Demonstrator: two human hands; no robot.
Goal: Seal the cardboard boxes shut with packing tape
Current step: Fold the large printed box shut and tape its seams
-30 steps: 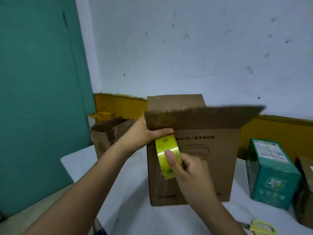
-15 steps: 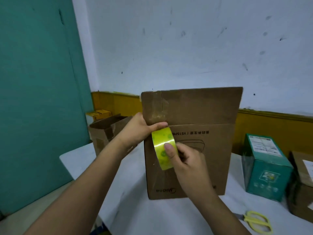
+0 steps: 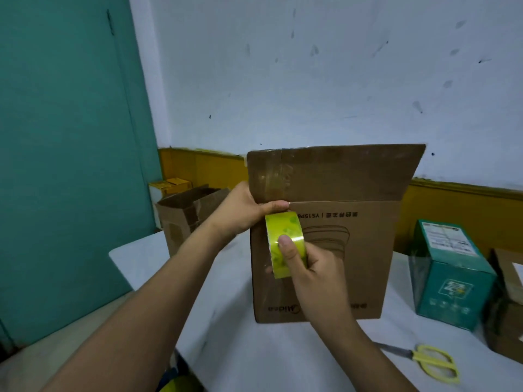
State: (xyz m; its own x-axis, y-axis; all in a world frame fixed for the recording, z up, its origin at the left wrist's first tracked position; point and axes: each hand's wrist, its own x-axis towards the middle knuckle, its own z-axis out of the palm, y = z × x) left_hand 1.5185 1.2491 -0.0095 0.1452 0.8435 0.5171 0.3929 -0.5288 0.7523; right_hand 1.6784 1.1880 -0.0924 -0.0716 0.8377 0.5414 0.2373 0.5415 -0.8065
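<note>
Flap (image 3: pixel 339 174) has swung upright.
Your left hand (image 3: pixel 240 210) clamps the box (image 3: pixel 353 264) corner; right hand (image 3: pixel 311 267) grips the tape roll (image 3: pixel 283 236) (pull down taut, straight).

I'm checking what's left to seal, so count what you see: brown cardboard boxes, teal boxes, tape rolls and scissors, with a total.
Brown cardboard boxes: 3 (Midea box, open box at the back left, box at the right edge, partly cut off)
Teal box: 1
Yellow tape roll: 1, gripped by the right hand
Yellow-handled scissors: 1
Total: 6
</note>
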